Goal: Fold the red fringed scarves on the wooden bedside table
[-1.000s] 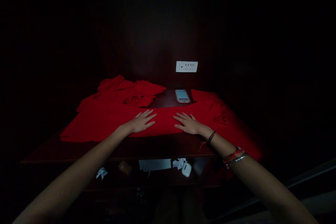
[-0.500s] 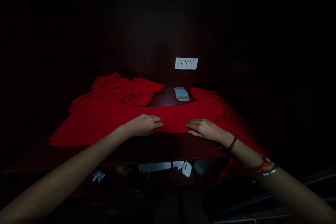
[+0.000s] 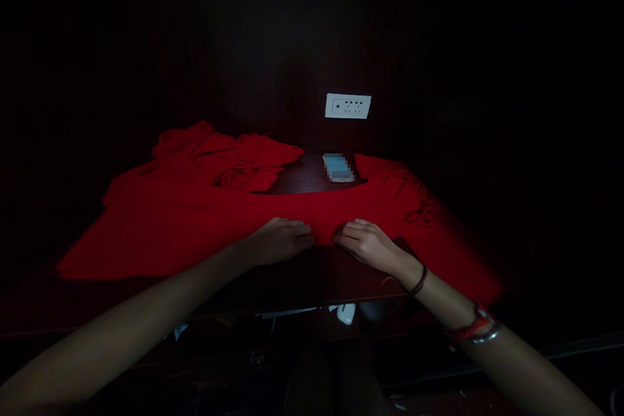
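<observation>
A long red scarf (image 3: pixel 205 227) lies spread across the dark wooden table, with a fringed, bunched part at the back left and creased folds on the right. At the middle of its near edge, my left hand (image 3: pixel 285 240) is closed, fingers curled onto the cloth, a ring showing on one finger. Just right of it, my right hand (image 3: pixel 363 244) pinches the same edge, thumb and fingers together. A narrow strip of red separates the two hands. The fingertips are partly hidden against the dim cloth.
A phone (image 3: pixel 338 168) with a blurred-out screen lies behind the scarf on the table (image 3: pixel 299 175). On the dark wall sits a white socket plate (image 3: pixel 348 106). Below the table's front edge, a white earbud case (image 3: pixel 346 313) rests on a shelf beside some papers.
My hands have come closer together along the scarf's near edge, and the fingers of my right hand have curled in. The view has tilted slightly, hiding more of the shelf.
</observation>
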